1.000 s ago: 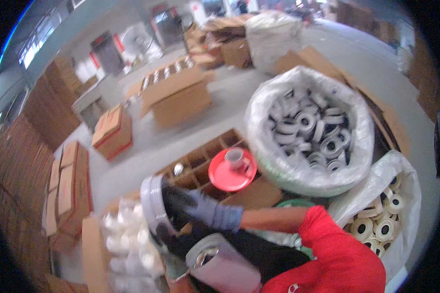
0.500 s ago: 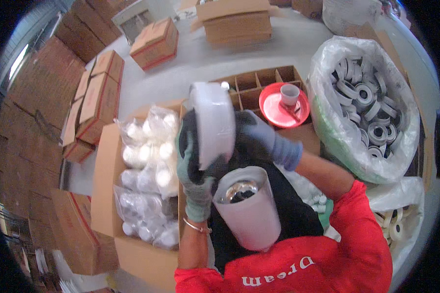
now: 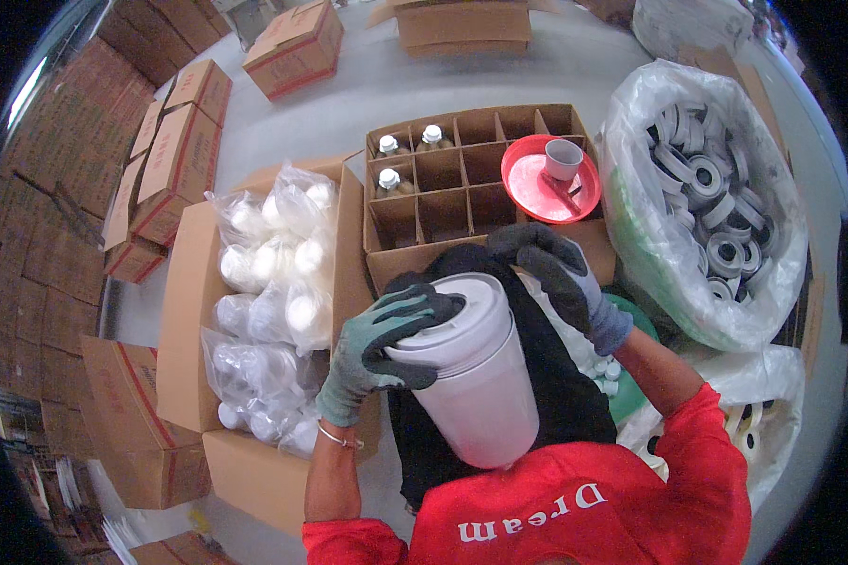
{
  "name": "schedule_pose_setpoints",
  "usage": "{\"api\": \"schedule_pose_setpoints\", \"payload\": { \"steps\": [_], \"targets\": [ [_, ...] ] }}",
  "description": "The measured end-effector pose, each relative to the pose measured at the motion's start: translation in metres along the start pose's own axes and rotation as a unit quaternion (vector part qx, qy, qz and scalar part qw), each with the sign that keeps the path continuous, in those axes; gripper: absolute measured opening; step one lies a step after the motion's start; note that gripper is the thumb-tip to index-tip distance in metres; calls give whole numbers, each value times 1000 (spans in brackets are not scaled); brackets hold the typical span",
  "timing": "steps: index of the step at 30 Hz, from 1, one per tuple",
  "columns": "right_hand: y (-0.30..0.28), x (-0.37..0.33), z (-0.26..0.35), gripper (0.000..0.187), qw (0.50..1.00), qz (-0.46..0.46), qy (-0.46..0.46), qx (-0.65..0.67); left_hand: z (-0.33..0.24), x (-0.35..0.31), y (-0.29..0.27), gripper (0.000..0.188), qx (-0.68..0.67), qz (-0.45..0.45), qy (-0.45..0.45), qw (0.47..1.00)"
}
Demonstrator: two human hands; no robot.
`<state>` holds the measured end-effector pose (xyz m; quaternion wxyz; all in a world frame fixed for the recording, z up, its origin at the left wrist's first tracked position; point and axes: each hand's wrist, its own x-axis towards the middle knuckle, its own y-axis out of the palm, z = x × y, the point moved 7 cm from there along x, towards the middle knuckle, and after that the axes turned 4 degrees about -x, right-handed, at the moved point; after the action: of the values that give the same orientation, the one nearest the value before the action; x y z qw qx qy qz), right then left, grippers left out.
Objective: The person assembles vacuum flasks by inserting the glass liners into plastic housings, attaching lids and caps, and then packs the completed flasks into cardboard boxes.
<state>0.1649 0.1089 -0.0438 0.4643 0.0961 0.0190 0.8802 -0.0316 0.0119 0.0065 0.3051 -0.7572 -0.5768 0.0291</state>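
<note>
A white cylindrical canister (image 3: 485, 405) stands tilted on my lap against the red shirt. A white round lid (image 3: 485, 315) with a hole in its middle sits on its top. My left hand (image 3: 377, 344), in a grey-green glove with dark fingers, grips this lid, thumb at its side and fingers over its top near the hole. My right hand (image 3: 565, 282), gloved in grey and black, is off the canister, over my right knee, its fingers loosely bent and apart with nothing seen in them.
Ahead is a divided carton (image 3: 438, 212) with several white-capped bottles and a red dish (image 3: 528, 193) holding a cup. A carton (image 3: 188, 311) of bagged white containers stands left. At right are a sack (image 3: 622, 235) of ring-shaped parts and a green basin (image 3: 645, 325) with small white caps.
The white lid, held up earlier in both hands, is now down on the canister's top, covering its shiny inside. My right hand has let go and moved right; my left stays on the lid.
</note>
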Motion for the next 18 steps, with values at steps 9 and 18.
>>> {"api": "schedule_pose_setpoints", "payload": {
  "steps": [9,18],
  "targets": [
    [58,-6,-8,36,973,162,-66,-151,7,-28,29,81,31,58,-20,998],
    [72,-40,49,53,883,256,-208,-333,18,-42,37,61,-122,-27,-41,991]
  ]
}}
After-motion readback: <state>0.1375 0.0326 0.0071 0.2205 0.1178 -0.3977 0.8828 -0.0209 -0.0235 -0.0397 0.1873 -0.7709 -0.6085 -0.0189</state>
